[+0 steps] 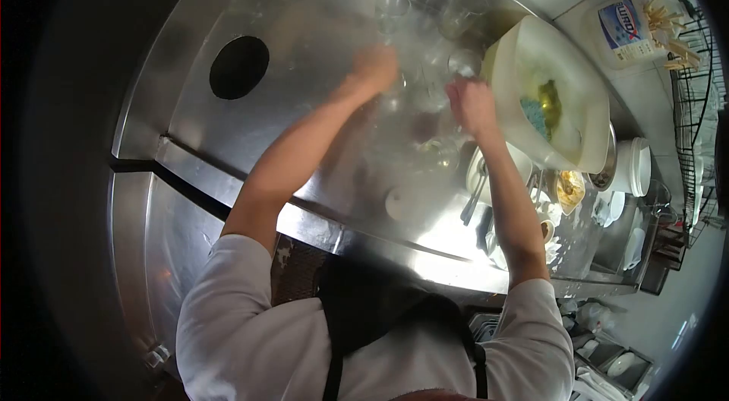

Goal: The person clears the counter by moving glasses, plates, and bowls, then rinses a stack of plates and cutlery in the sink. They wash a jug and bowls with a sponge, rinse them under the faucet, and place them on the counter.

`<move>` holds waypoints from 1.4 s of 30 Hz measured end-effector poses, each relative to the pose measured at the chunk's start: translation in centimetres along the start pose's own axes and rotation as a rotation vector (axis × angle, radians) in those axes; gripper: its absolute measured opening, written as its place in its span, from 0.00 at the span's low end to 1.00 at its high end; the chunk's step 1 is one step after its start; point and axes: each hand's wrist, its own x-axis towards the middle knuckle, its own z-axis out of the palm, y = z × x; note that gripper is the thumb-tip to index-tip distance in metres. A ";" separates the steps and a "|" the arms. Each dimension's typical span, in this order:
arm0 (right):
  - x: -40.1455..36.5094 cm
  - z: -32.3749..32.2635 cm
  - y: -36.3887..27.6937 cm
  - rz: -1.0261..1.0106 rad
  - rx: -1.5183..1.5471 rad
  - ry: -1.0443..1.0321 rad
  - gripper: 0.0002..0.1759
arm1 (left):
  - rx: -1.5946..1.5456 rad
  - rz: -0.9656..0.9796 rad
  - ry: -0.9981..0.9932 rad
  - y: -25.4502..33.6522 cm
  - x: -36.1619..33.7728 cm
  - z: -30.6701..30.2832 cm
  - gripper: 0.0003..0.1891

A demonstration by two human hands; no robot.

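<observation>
My left hand (374, 69) is over the steel counter (304, 59), smeared by motion, so its fingers do not show clearly. A clear drinking glass (392, 6) stands just beyond it. To the right, my right hand (472, 105) has its fingers curled closed beside the wall of a white plastic tub (507, 59); whatever it grips is too blurred to make out. Another clear glass (462, 63) is right by its fingertips, and a larger one (463, 14) stands farther back. Between and below my hands are blurred, transparent shapes, probably glassware.
Cloudy water, a blue-green scrubber (537, 116) and something yellow-green are in the tub. Cutlery (474, 192) and a food-soiled dish (569, 190) lie nearer me at right. A round dark hole (239, 67) opens in the counter at left. A labelled plastic jug (624, 29) stands by the wall.
</observation>
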 end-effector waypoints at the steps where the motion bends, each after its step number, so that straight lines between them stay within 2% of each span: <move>1: 0.6 0.4 0.5 0.028 0.114 0.030 0.12 | -0.025 0.005 0.031 -0.9 1.5 0.3 0.11; 3: 2.2 1.2 2.2 0.074 0.338 0.090 0.11 | -0.079 0.009 0.099 -2.5 3.5 0.4 0.12; 6: 3.4 1.7 4.4 0.281 0.901 0.216 0.09 | -0.125 -0.061 0.335 -1.0 -0.2 -2.6 0.13; 8: 3.2 -1.0 2.8 0.539 1.158 0.165 0.10 | -0.156 0.086 0.354 -0.4 -4.0 -2.5 0.10; 9: 3.4 -2.1 2.3 0.666 1.282 0.142 0.10 | -0.257 0.173 0.233 0.2 -5.9 -2.3 0.10; 10: 3.5 -2.0 2.4 0.711 1.417 0.116 0.10 | -0.359 0.257 0.108 0.8 -8.1 -1.9 0.10; 11: 3.8 -1.9 2.5 0.755 1.550 0.087 0.10 | -0.451 0.437 0.145 1.6 -10.1 -0.9 0.13; 13: 4.0 -1.0 2.8 0.760 1.845 0.017 0.11 | -0.435 0.424 -0.133 3.7 -13.1 -0.2 0.19; 15: 4.0 0.5 3.9 0.664 2.162 -0.074 0.11 | -0.347 0.484 -0.150 4.8 -13.8 1.5 0.20; 18: 4.2 0.0 3.5 0.792 2.346 -0.018 0.12 | -0.320 0.513 -0.159 5.1 -13.1 4.5 0.19; 21: 4.6 -1.9 3.3 0.724 2.155 0.118 0.13 | -0.329 0.431 -0.085 5.3 -12.4 6.2 0.17; 24: 5.5 -4.0 1.8 0.569 1.271 0.359 0.13 | -0.347 0.419 0.179 5.1 -9.8 6.6 0.15; 27: 5.9 -4.6 -0.3 0.274 0.224 0.457 0.12 | -0.200 0.291 0.194 5.5 -6.2 5.1 0.14; 28: 6.2 -4.7 -1.0 0.328 0.115 0.362 0.11 | -0.163 0.269 0.181 5.5 -4.7 5.1 0.15; 30: 7.1 -3.7 -0.3 0.295 0.047 0.312 0.11 | -0.086 0.221 0.159 5.2 -2.4 5.1 0.16; 33: 8.1 -1.6 0.9 0.264 0.000 0.232 0.11 | -0.151 0.109 0.292 5.6 -2.9 3.9 0.17; 36: 8.6 1.1 2.7 0.232 -0.066 0.146 0.12 | -0.196 0.317 0.165 5.7 -9.0 3.2 0.21; 37: 8.2 1.9 3.1 0.219 -0.096 0.115 0.12 | -0.234 0.481 0.066 4.5 -11.1 6.6 0.23; 38: 7.7 2.4 3.1 0.181 -0.110 0.241 0.12 | -0.273 0.647 -0.031 3.4 -13.3 9.9 0.25; 39: 7.3 2.7 2.8 0.142 -0.128 0.369 0.12 | -0.142 0.659 -0.193 4.1 -16.1 9.5 0.33; 40: 7.0 2.8 2.5 0.104 -0.153 0.499 0.12 | -0.040 0.654 -0.166 4.1 -18.8 10.9 0.38; 42: 5.3 0.3 0.8 0.048 0.059 0.589 0.10 | 0.003 0.592 -0.321 5.5 -20.1 9.4 0.39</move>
